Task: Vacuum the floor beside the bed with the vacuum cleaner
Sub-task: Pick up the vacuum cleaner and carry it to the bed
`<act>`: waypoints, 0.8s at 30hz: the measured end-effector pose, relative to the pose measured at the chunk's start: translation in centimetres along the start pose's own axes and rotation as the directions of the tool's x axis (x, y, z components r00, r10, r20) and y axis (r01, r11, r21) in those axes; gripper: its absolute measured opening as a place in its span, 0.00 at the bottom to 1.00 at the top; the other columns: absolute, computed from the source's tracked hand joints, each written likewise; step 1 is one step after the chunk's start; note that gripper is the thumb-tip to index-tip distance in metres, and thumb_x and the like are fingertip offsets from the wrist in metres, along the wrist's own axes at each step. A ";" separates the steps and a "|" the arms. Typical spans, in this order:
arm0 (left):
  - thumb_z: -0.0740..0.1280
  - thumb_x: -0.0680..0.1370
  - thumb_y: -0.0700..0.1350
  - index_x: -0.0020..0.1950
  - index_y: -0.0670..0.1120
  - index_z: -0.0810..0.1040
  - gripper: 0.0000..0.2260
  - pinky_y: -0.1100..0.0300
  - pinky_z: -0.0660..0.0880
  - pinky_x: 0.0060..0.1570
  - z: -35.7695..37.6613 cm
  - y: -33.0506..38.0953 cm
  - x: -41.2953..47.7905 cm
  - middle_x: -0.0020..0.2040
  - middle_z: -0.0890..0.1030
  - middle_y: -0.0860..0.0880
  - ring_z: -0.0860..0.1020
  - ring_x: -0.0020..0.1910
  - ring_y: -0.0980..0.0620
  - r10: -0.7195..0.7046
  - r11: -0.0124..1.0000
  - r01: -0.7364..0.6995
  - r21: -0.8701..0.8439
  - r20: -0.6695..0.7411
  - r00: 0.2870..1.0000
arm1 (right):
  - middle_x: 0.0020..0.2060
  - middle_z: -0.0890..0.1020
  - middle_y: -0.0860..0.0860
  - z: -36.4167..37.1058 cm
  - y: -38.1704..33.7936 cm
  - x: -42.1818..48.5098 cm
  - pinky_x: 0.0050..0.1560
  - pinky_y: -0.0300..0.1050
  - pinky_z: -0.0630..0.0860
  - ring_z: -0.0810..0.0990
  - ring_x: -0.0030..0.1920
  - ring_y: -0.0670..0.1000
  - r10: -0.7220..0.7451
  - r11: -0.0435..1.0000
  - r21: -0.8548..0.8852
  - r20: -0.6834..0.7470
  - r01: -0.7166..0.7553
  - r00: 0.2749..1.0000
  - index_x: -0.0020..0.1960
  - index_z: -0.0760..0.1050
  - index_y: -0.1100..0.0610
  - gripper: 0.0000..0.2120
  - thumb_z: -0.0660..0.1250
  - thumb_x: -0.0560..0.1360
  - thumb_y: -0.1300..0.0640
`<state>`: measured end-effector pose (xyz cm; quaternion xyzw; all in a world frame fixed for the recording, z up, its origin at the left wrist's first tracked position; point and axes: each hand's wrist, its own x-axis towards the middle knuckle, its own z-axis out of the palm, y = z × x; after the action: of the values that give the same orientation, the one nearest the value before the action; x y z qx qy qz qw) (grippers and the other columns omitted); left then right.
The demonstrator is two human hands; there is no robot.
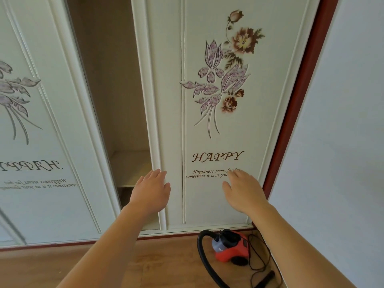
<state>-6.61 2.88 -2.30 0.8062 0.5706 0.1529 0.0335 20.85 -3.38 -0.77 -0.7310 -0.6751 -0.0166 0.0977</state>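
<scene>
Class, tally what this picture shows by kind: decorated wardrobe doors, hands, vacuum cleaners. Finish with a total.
Decorated wardrobe doors: 2, the right door and the left door
Hands: 2, the left hand and the right hand
Vacuum cleaners: 1, the red vacuum cleaner
Total: 5

This is a room in a home, most likely a bedroom. A white sliding wardrobe door (218,125) with flower prints and the word "HAPPY" fills the centre, with a bare shelf (131,167) in the gap left of it. At the bottom lies wood-look floor (145,260) with a small red vacuum cleaner (230,248), and at right is a plain white wall (342,121).
</scene>
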 end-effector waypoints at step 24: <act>0.53 0.85 0.52 0.80 0.47 0.62 0.23 0.51 0.57 0.76 4.2 12.4 11.8 0.79 0.66 0.48 0.62 0.78 0.50 -0.114 0.993 0.116 0.027 -0.056 0.992 | 0.72 0.73 0.53 0.0 15.3 12.1 0.72 0.53 0.65 0.69 0.72 0.54 -0.126 0.992 0.006 -0.010 0.126 0.992 0.75 0.67 0.59 0.24 0.51 0.84 0.48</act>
<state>9.42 10.10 -1.00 0.7679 0.6191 0.1640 0.0144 37.03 7.44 -0.77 -0.6864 -0.7196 -0.0238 0.1022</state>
